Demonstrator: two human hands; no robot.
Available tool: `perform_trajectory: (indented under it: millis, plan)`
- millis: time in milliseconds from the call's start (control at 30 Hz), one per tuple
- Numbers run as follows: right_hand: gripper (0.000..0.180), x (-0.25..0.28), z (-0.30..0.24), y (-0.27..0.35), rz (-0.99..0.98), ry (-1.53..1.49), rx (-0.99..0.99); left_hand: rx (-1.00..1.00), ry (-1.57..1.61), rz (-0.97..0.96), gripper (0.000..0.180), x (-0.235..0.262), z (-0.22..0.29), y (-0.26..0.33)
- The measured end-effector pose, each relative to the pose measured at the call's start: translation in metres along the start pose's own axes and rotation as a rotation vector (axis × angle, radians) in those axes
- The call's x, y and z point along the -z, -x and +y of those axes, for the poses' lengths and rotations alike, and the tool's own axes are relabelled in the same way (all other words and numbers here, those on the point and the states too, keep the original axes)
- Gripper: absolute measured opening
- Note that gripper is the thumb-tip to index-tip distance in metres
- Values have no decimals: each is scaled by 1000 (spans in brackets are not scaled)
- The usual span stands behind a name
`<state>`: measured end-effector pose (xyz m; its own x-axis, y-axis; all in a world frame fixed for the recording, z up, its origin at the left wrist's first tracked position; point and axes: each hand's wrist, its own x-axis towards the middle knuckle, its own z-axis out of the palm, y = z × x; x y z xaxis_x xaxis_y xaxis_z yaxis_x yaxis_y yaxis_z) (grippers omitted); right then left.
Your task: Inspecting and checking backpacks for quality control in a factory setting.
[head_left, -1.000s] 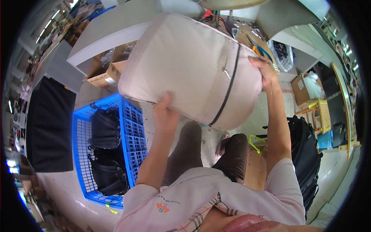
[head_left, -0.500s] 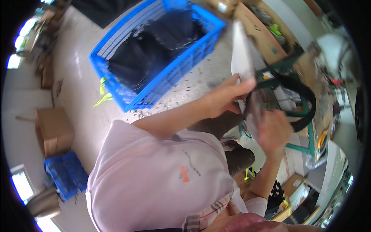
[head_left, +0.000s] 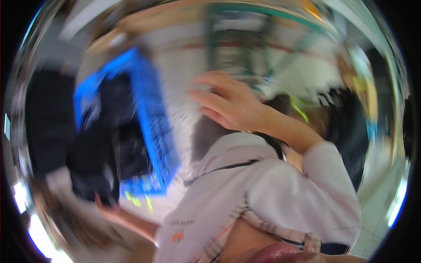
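The view is badly blurred by motion. My right hand (head_left: pixel 226 103) is raised in the middle of the view with its fingers spread and nothing visible in it. Just below it a pale grey bag (head_left: pixel 228 164) with a dark zip line lies against my body. My left hand (head_left: pixel 108 209) reaches out at the lower left, next to a dark bag (head_left: pixel 94 175) at the near end of a blue plastic crate (head_left: pixel 151 118). Blur hides whether that hand grips anything.
The blue crate stands on the pale floor at my left with dark bags inside. A green metal frame (head_left: pixel 245 39) stands ahead. A black backpack (head_left: pixel 351 127) and something yellow-green (head_left: pixel 300 109) lie at the right.
The pale bag, held up in both hands a second ago, has come down against my body. My right hand has let go of it and my left arm has swung out toward the crate.
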<state>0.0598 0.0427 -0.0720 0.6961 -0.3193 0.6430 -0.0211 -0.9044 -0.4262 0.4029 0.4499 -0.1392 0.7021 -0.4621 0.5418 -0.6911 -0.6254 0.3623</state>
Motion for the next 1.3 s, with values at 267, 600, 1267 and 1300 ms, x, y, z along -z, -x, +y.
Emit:
perform_trajectory:
  millis: [267,600,1267,1300]
  plan:
    - [36,182,-13,225,485,1081,-906,245,524,-145,37,-200,43,-33]
    - [67,269,-271,516,617,1629,-2675,143,770,-858,50,-323,301,-79]
    - [75,255,-324,564,1182,1013,-2477,-161,701,-1470,45,-299,455,21]
    - [71,258,-330,561,1120,1170,-2450,-164,701,-1474,45,-300,455,21]
